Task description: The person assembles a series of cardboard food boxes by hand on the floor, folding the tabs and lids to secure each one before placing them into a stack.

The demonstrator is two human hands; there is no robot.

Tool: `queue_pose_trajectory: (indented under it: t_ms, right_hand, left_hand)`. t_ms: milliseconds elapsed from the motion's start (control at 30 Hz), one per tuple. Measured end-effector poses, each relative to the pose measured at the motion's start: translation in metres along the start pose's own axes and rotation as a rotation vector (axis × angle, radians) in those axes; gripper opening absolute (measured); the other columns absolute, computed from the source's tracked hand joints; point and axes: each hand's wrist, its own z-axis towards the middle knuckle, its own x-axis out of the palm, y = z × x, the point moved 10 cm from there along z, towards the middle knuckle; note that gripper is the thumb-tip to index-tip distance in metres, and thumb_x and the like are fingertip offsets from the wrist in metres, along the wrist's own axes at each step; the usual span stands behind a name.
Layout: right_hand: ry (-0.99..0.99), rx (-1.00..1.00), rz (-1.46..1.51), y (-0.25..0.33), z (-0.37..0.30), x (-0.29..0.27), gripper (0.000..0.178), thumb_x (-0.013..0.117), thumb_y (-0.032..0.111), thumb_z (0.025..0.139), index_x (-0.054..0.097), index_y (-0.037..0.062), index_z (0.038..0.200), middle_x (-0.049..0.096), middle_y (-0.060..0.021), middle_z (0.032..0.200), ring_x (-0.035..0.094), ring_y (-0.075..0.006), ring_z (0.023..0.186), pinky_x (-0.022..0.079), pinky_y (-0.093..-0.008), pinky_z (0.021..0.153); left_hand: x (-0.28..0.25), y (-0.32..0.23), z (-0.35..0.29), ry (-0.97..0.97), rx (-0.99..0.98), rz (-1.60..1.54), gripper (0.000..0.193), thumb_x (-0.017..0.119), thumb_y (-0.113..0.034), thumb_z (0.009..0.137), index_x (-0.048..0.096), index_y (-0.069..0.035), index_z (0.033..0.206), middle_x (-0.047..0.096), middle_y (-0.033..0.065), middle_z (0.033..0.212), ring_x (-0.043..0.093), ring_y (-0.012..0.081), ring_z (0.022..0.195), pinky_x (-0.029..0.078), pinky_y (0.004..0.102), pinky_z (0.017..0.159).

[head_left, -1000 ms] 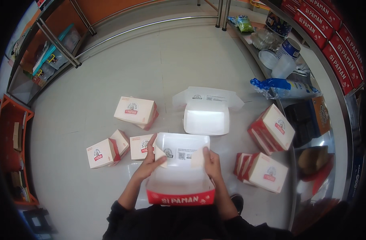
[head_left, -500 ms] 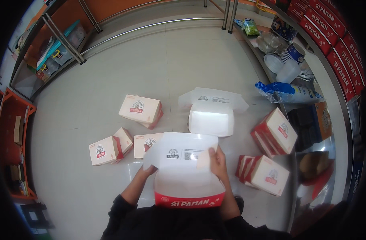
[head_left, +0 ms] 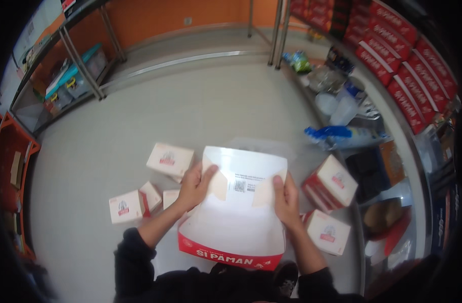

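Note:
A red and white cardboard food box (head_left: 231, 224) stands open in front of me, its lid raised on the far side. Both side flaps of the lid are folded inward over its white inner face, which bears print and a square code. My left hand (head_left: 195, 187) grips the lid's left edge, thumb on the inside. On the right edge, my right hand (head_left: 286, 199) holds the lid the same way, fingers behind the board. Behind the lid, another open box (head_left: 279, 147) is mostly hidden and blurred; only part of its pale flap shows.
Closed cream and red boxes lie on the floor, some at left (head_left: 125, 207), one farther off (head_left: 170, 160), others at right (head_left: 332, 182). A metal shelf at right holds a blue plastic pack (head_left: 347, 136), cups and stacked red boxes (head_left: 413, 76). A lidded bin (head_left: 89, 63) sits at far left.
My left hand has come up to the lid's left edge. The left flap, spread outward before, is now folded in. The view has tilted up, and the lid now covers most of the box behind.

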Motion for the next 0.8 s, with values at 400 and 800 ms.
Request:
queue_pose_trajectory:
  t_ms: [400, 800]
  right_hand:
    - [-0.144, -0.401, 0.051, 0.204, 0.071, -0.158, 0.037, 0.038, 0.028, 0.103, 0.058, -0.0020, 0.094, 0.059, 0.0001, 0.071, 0.049, -0.0016, 0.064, 0.039, -0.0192, 0.055]
    - [-0.235, -0.456, -0.030, 0.183, 0.008, -0.201, 0.022, 0.049, 0.012, 0.098, 0.054, -0.0031, 0.113, 0.061, -0.0021, 0.086, 0.058, -0.0064, 0.073, 0.046, -0.0208, 0.067]
  left_hand:
    - [0.110, -0.272, 0.064, -0.029, 0.803, -0.041, 0.028, 0.044, -0.021, 0.100, 0.054, 0.001, 0.088, 0.060, 0.0050, 0.066, 0.053, 0.0106, 0.054, 0.042, 0.0269, 0.050]
    - [0.156, -0.225, 0.023, 0.176, 0.727, -0.351, 0.025, 0.043, -0.015, 0.100, 0.059, 0.002, 0.108, 0.059, -0.0009, 0.077, 0.050, 0.0033, 0.064, 0.040, 0.0203, 0.057]
